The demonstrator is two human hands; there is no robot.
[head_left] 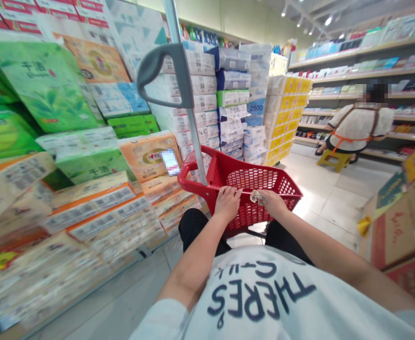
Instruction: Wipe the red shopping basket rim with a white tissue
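Observation:
A red plastic shopping basket (264, 182) with a grey pull handle (165, 71) on a metal pole stands on the floor in front of my knees. My left hand (228, 202) rests on the basket's near rim, fingers curled over the edge. Beside it to the right, my right hand (270, 200) sits on the same rim, closed around a small crumpled pale thing (254, 196) that I cannot name. No goods show inside the basket.
Stacked packs of tissue and toilet paper (69, 141) fill the left side down to the floor. Cardboard boxes (402, 222) stand at the right. A person in an apron (356, 127) sits on a yellow stool by the far shelves. A tiled aisle runs between.

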